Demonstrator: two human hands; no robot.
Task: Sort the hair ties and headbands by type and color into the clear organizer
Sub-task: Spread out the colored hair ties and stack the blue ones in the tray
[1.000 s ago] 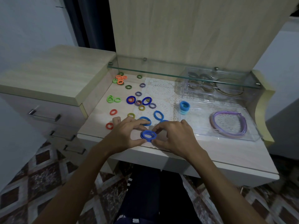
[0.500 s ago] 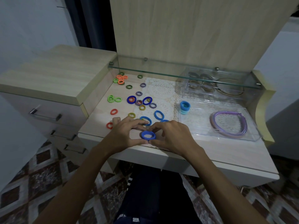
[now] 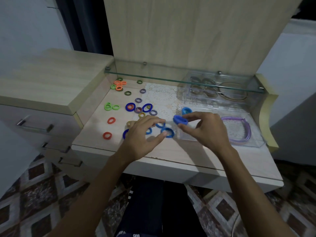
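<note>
Pale wood makes up the dressing table (image 3: 171, 151), and a glass shelf (image 3: 179, 78) is fixed above its back. A dark blue hair tie (image 3: 180, 120) is pinched between the thumb and fingers of the right hand (image 3: 205, 129) and is held above the near left corner of the clear organizer (image 3: 246, 142). The left hand (image 3: 142, 137) is spread with relaxed fingers over other blue ties (image 3: 168, 132) on the table, and nothing is gripped by it. Light blue ties (image 3: 186, 110) are stacked inside the organizer, and a purple headband (image 3: 239, 129) is lying there too. Green ties (image 3: 110, 106), orange ties (image 3: 119, 85) and red ties (image 3: 107, 135) are scattered further left.
</note>
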